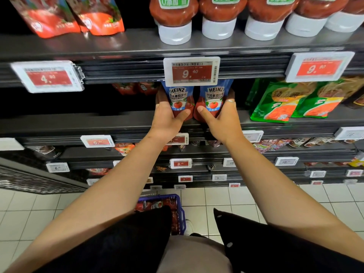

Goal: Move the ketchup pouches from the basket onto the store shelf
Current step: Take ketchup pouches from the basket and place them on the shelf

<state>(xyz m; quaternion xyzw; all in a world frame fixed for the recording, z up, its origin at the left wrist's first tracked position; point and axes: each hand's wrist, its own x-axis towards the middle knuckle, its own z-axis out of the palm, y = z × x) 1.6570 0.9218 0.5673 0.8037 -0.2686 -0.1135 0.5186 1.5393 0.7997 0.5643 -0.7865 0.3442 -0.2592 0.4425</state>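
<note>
while both arms reach to the middle shelf, each hand holds one upright heinz pouch side by side at the shelf front: left hand grips the left pouch, thumb across its lower front and fingers curled round its outer edge, right hand grips the right pouch the same way, ring on one finger. the pouches almost touch, under the 9.40 price tag. cannot tell if their bases already rest on the shelf, hands cover them. more red pouches sit further back on the shelf, green bags well to the right. blue basket on the floor tiles below looks to still hold red pouches, so task is partly done by my read. to do this step well: seat both bases flat, push straight back until they stand alone, keep labels facing out, release thumbs last so neither tips forward off the edge
</note>
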